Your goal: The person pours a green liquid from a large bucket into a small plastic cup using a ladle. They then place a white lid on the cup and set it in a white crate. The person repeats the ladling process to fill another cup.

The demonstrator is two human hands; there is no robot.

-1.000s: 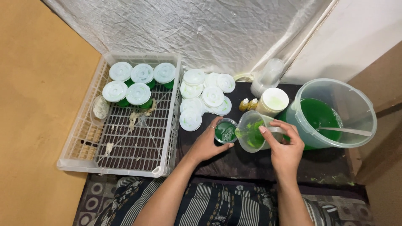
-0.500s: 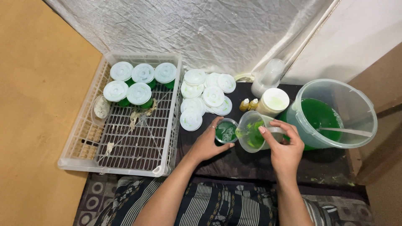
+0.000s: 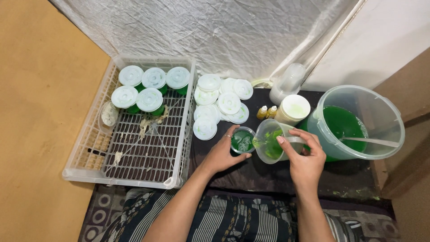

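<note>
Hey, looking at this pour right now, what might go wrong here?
1. The jug is tipped at the small cup, which already looks nearly full of green liquid; it may overflow onto the dark mat.
2. The left hand only steadies the cup's side, so a nudge from the right hand might tip it.

A small round clear plastic cup [image 3: 242, 140], partly filled with green liquid, stands upright on the dark surface [image 3: 268, 172]. Touching its rim at three o'clock, a clear plastic pouring jug [image 3: 271, 141] holding green liquid is tilted toward nine o'clock, its spout over the cup's edge.
</note>
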